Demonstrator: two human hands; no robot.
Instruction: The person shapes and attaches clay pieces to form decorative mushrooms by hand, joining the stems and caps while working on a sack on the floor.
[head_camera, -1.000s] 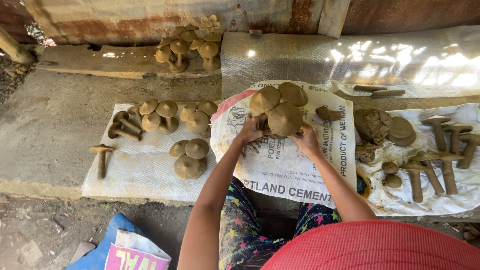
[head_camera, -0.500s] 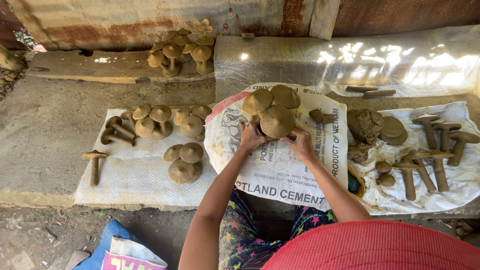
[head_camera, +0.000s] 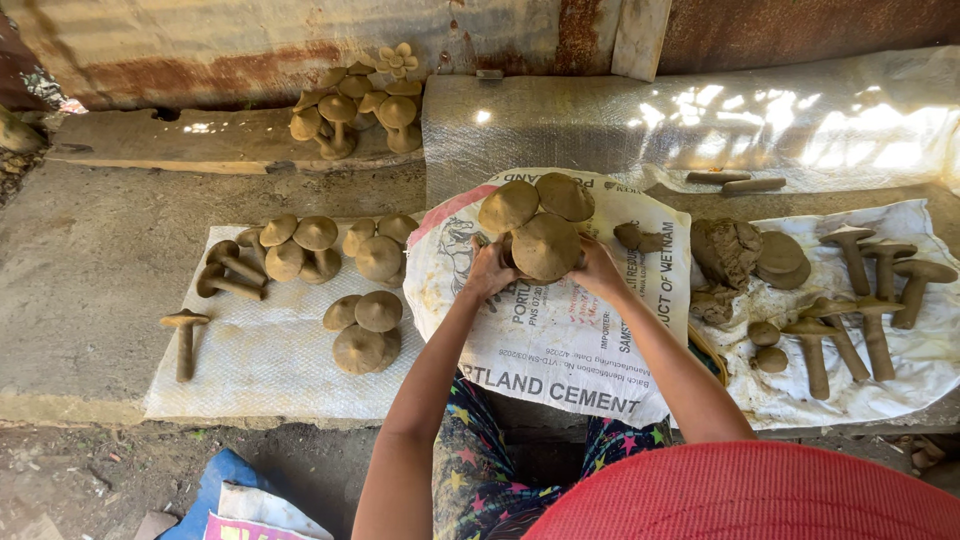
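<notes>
Left hand: the left hand (head_camera: 488, 270) sits just left of centre frame, fingers curled against the left side of the clay mushroom cluster (head_camera: 540, 225), gripping it.
Right hand: the right hand (head_camera: 598, 268) is at centre frame, closed against the right side of the same cluster, so both hands hold it between them.
Cluster: three round brown caps joined together, the largest in front between the hands, two smaller ones behind it toward the top of the frame.
Support: the cluster rests over a white printed sack (head_camera: 560, 330) spread at centre frame.
Small lump: a lump of clay (head_camera: 640, 237) lies on the sack just right of the cluster.
Left of frame: finished mushroom groups (head_camera: 315, 250) stand and lie on a white woven sheet (head_camera: 260, 370).
Upper left: another mushroom group (head_camera: 355, 105) stands on a concrete ledge (head_camera: 150, 140).
Right of frame: a raw clay mass (head_camera: 728, 250) and separate stemmed mushrooms (head_camera: 870, 300) lie on a white cloth (head_camera: 900, 385).
</notes>
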